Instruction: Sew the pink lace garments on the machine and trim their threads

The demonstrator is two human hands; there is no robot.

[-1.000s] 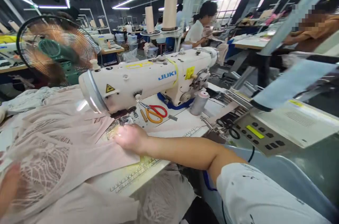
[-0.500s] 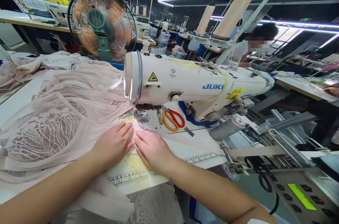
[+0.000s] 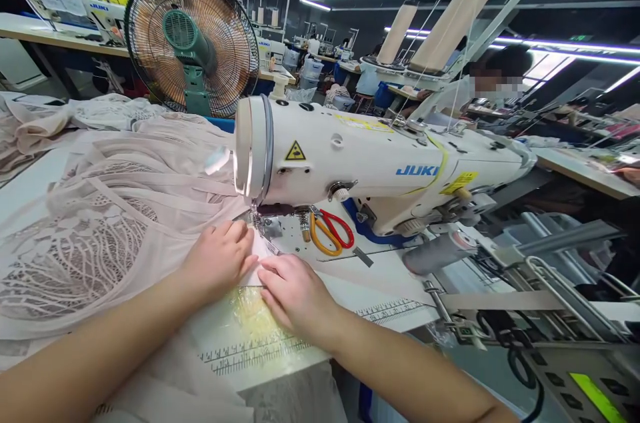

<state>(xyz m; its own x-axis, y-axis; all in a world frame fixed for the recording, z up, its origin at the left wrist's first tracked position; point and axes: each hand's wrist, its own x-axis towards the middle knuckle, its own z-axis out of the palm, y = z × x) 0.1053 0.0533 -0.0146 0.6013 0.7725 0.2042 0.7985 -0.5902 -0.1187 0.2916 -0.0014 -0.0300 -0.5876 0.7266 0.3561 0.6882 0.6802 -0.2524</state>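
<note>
A white JUKI sewing machine point(image 3: 310, 156) stands over the worktable, its needle area lit. Just in front of the needle, my left hand point(image 3: 223, 259) is closed on the pale pink fabric point(image 3: 251, 274), fingers bent. My right hand point(image 3: 295, 293) pinches the same fabric from the right, its fingertips close to my left thumb. Pale lace garments point(image 3: 80, 249) lie heaped to the left, partly under my left forearm. Beneath the hands a yellow patch point(image 3: 253, 316) shows on the table near printed ruler marks.
Scissors with red and orange handles point(image 3: 333, 233) lie right of the needle, beside a small grey metal piece point(image 3: 363, 257). A grey thread cone point(image 3: 440, 251) rests farther right. Behind the garments stands a green fan point(image 3: 193, 43). A person point(image 3: 500, 73) sits at the back right.
The camera view has shifted slightly, moving the machine rightward in the picture. My left fingers are more bent, and the fabric between my hands has moved slightly.
</note>
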